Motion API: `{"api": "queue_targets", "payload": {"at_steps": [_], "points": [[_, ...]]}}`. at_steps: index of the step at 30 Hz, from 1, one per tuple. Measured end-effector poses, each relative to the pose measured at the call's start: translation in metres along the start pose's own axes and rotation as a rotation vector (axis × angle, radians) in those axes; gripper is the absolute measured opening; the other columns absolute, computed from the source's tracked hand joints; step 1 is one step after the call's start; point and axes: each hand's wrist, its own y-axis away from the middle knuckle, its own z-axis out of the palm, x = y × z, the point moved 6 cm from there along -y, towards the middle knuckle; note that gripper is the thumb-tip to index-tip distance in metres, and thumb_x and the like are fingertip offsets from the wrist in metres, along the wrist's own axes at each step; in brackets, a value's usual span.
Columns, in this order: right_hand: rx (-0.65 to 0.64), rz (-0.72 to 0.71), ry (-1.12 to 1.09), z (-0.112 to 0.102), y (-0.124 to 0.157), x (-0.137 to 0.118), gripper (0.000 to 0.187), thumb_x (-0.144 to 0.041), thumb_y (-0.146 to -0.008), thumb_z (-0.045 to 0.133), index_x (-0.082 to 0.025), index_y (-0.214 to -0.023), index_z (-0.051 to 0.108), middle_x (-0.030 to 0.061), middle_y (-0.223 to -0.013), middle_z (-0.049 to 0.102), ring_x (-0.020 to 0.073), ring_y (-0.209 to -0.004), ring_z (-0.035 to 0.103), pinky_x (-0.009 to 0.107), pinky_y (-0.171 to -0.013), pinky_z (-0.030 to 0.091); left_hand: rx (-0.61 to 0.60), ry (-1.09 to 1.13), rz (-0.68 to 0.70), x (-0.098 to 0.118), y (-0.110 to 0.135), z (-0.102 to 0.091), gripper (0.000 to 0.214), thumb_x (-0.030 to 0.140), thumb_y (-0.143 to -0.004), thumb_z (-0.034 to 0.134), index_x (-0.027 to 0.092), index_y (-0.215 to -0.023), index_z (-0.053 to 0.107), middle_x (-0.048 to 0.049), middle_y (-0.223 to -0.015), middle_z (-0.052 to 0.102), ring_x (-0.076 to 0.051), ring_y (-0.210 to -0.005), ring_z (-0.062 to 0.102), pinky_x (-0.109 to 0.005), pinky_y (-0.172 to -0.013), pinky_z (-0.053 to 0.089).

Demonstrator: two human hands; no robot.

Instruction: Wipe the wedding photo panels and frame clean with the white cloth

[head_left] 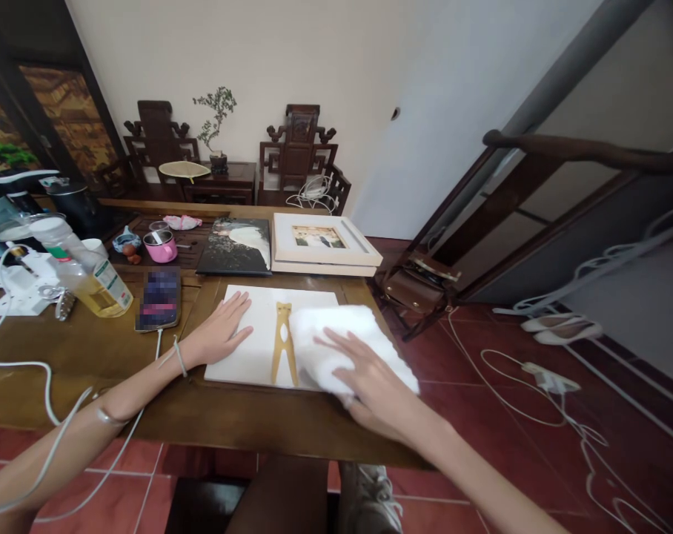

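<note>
person's r forearm [475,460], nearest, leads to r hand [364,371] spread atop white cloth [354,320], which covers rt. part of white board [259,334] w/ tan cat-like fig. [284,317]; l hand [222,326] flat on board's l. side, thumb out. behind, i see bird pic [233,245] & framed photo [319,236] on wood table [219,415].

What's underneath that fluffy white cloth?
Part of the white board is under the cloth, with the right hand resting on top. The board's covered surface, and anything else beneath the cloth, cannot be seen.
</note>
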Motion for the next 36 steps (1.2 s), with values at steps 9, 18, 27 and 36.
{"api": "queue_targets", "payload": {"at_steps": [9, 18, 27, 36], "points": [[-0.016, 0.032, -0.014, -0.01, -0.016, 0.017, 0.012, -0.012, -0.074, 0.053, -0.016, -0.074, 0.064, 0.0139, -0.141, 0.042, 0.034, -0.131, 0.034, 0.056, -0.098, 0.037, 0.004, -0.036, 0.0, 0.001, 0.0, 0.001, 0.062, 0.047, -0.095, 0.027, 0.009, -0.144, 0.021, -0.014, -0.153, 0.014, -0.025, -0.142, 0.005, -0.043, -0.115, 0.012], [0.028, 0.019, 0.062, 0.008, -0.075, 0.076, 0.021, -0.023, -0.088, 0.045, -0.013, -0.089, 0.064, 0.0169, -0.139, 0.045, 0.0339, -0.132, 0.033, 0.056, -0.099, 0.034, 0.006, -0.025, 0.006, 0.0, 0.0, 0.001, 0.064, 0.049, -0.095, 0.027, 0.007, -0.144, 0.021, -0.0141, -0.153, 0.014, -0.024, -0.142, 0.005, -0.042, -0.115, 0.012], [-0.02, -0.048, 0.024, 0.001, 0.005, -0.008, 0.012, -0.011, -0.065, 0.051, -0.016, -0.067, 0.062, 0.0153, -0.143, 0.04, 0.0336, -0.137, 0.022, 0.06, -0.105, 0.024, 0.004, -0.027, -0.003, -0.001, 0.0, 0.004, 0.064, 0.048, -0.095, 0.026, 0.008, -0.145, 0.02, -0.0132, -0.154, 0.013, -0.024, -0.142, 0.004, -0.043, -0.115, 0.012], [0.027, -0.019, 0.012, -0.001, -0.013, 0.021, 0.013, -0.014, -0.075, 0.049, -0.017, -0.069, 0.06, 0.0159, -0.137, 0.047, 0.0316, -0.133, 0.032, 0.058, -0.103, 0.031, 0.005, -0.032, -0.016, -0.003, -0.004, 0.005, 0.064, 0.048, -0.095, 0.026, 0.008, -0.145, 0.02, -0.0143, -0.154, 0.013, -0.025, -0.142, 0.003, -0.044, -0.115, 0.011]]}}
